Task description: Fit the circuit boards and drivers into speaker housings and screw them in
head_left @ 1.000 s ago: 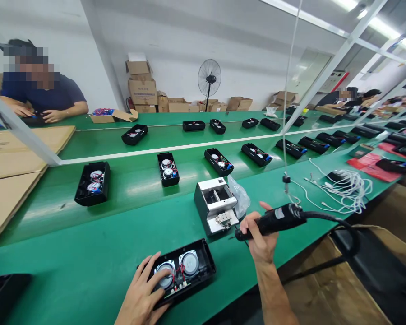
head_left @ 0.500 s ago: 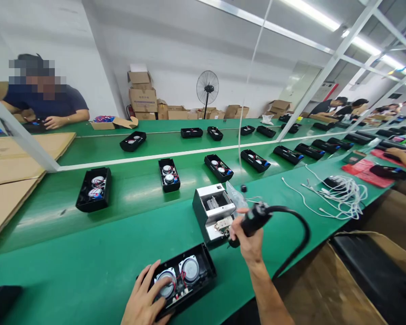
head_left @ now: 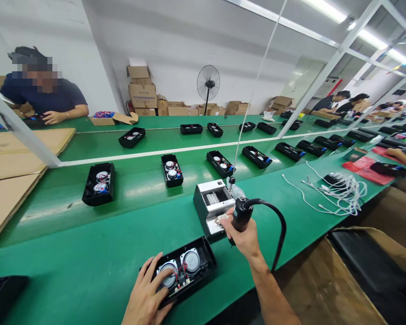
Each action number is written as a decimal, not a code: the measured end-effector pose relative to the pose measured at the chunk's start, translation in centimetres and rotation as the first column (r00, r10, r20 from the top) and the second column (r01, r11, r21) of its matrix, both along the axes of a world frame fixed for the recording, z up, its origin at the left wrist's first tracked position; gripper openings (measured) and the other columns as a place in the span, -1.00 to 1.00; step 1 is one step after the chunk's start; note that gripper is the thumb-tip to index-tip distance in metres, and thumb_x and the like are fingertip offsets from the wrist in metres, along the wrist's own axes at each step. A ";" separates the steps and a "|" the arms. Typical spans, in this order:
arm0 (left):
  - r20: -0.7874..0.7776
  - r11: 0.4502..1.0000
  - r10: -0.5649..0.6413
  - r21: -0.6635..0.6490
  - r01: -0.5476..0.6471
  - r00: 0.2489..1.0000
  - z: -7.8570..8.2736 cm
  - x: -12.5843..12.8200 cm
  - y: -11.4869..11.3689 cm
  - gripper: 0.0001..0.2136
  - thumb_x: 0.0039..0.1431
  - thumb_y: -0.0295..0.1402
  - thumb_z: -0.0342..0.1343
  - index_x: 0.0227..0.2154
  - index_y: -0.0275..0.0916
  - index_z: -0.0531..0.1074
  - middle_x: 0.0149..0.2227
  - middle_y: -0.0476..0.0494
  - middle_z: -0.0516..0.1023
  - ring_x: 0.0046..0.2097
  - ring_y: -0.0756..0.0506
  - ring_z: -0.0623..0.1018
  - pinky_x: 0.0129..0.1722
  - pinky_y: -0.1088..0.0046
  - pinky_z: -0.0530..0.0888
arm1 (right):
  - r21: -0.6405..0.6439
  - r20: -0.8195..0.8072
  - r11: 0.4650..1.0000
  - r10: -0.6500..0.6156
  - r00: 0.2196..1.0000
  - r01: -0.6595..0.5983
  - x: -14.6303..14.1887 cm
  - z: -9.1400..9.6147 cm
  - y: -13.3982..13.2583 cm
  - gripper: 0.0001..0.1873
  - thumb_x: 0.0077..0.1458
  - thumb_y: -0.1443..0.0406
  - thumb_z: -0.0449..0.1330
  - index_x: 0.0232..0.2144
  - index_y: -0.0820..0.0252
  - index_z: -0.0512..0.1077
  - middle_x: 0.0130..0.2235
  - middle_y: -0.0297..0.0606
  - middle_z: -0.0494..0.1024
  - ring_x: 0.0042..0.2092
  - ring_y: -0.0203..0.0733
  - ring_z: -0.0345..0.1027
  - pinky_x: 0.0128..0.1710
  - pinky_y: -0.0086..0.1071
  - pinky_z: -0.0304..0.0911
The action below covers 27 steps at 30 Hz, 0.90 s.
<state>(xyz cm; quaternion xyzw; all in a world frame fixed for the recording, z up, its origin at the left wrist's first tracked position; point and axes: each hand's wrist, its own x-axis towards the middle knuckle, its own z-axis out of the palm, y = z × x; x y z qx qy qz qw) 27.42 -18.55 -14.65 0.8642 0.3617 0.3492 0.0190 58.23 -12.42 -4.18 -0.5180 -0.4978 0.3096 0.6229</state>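
Left hand [head_left: 147, 289]: yours, grasping the black rectangular open plastic housing [head_left: 207, 258], which lies beneath its fingers.
Right hand [head_left: 245, 234]: yours, wrapped around the black cylindrical power screwdriver [head_left: 241, 214].
Screwdriver change: near level a second ago, now steeper, right of the silver-and-black metal box [head_left: 214, 210].
Housing status: steadied; screwdriver apparently apart from it; bit unclear.

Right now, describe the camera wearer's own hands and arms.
The bare left hand and bare right hand have no gloves or visible rings. The bare right forearm shows no sleeve, watch or bracelet; the left forearm is out of frame.
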 end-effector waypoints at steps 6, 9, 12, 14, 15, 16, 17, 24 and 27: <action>-0.040 1.000 -0.008 -0.011 0.008 0.999 0.2 0.0 -0.1 -0.83 0.15 -0.38 0.33 -0.46 -0.13 0.43 0.04 0.01 0.66 0.43 -0.36 0.30 0.47 0.00 0.12 | 0.109 -0.191 0.989 0.123 0.974 -0.104 -0.2 1.6 -3.7 -0.60 0.25 0.19 0.40 0.07 0.02 0.42 -0.52 -0.49 0.43 -0.58 -0.28 0.25 -0.57 -0.39 0.23; -0.028 0.999 0.008 -0.036 -0.009 1.000 0.5 0.1 -0.2 -0.82 0.17 -0.35 0.35 -0.44 -0.13 0.44 0.03 0.03 0.66 0.41 -0.36 0.33 0.46 0.00 0.17 | 0.235 -0.268 0.959 0.219 0.938 -0.156 -1.0 2.8 -4.7 -0.71 0.30 0.14 0.34 0.03 -0.04 0.45 -0.55 -0.51 0.33 -0.61 -0.31 0.16 -0.60 -0.45 0.16; -0.023 0.999 0.015 -0.038 -0.016 1.000 0.9 0.2 -0.4 -0.79 0.16 -0.33 0.38 -0.46 -0.14 0.44 0.01 0.01 0.67 0.40 -0.36 0.36 0.44 -0.01 0.24 | 0.302 -0.249 0.934 0.269 0.930 -0.189 -2.3 3.5 -5.4 -0.82 0.33 0.11 0.30 -0.08 -0.04 0.46 -0.59 -0.52 0.26 -0.63 -0.31 0.10 -0.63 -0.47 0.10; -0.035 0.999 0.020 -0.041 -0.021 0.999 1.1 0.2 -0.6 -0.79 0.15 -0.33 0.40 -0.46 -0.15 0.45 -0.01 -0.02 0.67 0.40 -0.36 0.37 0.43 -0.03 0.28 | 0.305 -0.246 0.928 0.296 0.923 -0.216 -3.3 3.4 -5.9 -0.84 0.35 0.09 0.28 -0.11 -0.06 0.43 -0.60 -0.53 0.23 -0.63 -0.29 0.09 -0.63 -0.45 0.09; -0.039 0.999 0.024 -0.047 -0.026 0.999 1.2 0.2 -0.6 -0.79 0.14 -0.33 0.41 -0.46 -0.15 0.46 -0.01 -0.03 0.67 0.40 -0.36 0.38 0.42 -0.03 0.30 | 0.304 -0.251 0.924 0.313 0.916 -0.233 -3.9 3.3 -6.1 -0.84 0.36 0.08 0.27 -0.11 -0.08 0.42 -0.60 -0.54 0.22 -0.63 -0.28 0.09 -0.63 -0.45 0.08; -0.039 0.998 0.028 -0.055 -0.030 0.999 1.2 0.2 -0.6 -0.79 0.13 -0.33 0.43 -0.45 -0.15 0.47 -0.01 -0.04 0.67 0.39 -0.37 0.38 0.42 -0.04 0.31 | 0.300 -0.257 0.920 0.332 0.908 -0.252 -4.4 3.0 -6.3 -0.83 0.36 0.07 0.27 -0.11 -0.09 0.40 -0.60 -0.54 0.22 -0.63 -0.27 0.09 -0.62 -0.44 0.08; -0.035 0.998 0.030 -0.063 -0.033 0.999 1.2 0.2 -0.7 -0.78 0.11 -0.33 0.44 -0.45 -0.15 0.47 -0.01 -0.03 0.67 0.39 -0.37 0.39 0.42 -0.04 0.31 | 0.297 -0.265 0.916 0.351 0.898 -0.270 -4.9 2.7 -6.5 -0.83 0.36 0.06 0.27 -0.11 -0.10 0.39 -0.59 -0.54 0.22 -0.63 -0.27 0.08 -0.62 -0.43 0.09; -0.043 0.997 0.026 -0.072 -0.029 0.999 1.5 0.3 -0.7 -0.80 0.14 -0.37 0.41 -0.44 -0.16 0.47 0.01 -0.04 0.67 0.38 -0.40 0.40 0.39 -0.10 0.35 | 0.275 -0.318 0.899 0.420 0.850 -0.341 -7.0 0.7 -6.7 -0.85 0.39 0.11 0.27 -0.11 -0.11 0.35 -0.57 -0.56 0.22 -0.59 -0.27 0.09 -0.58 -0.48 0.11; -0.056 0.997 0.024 -0.066 -0.028 0.998 1.6 0.3 -0.7 -0.82 0.16 -0.38 0.39 -0.43 -0.16 0.47 0.01 -0.05 0.67 0.38 -0.41 0.41 0.38 -0.12 0.37 | 0.285 -0.323 0.892 0.435 0.841 -0.352 -7.2 0.0 -6.4 -0.85 0.39 0.14 0.27 -0.10 -0.11 0.35 -0.56 -0.56 0.22 -0.59 -0.29 0.08 -0.58 -0.49 0.10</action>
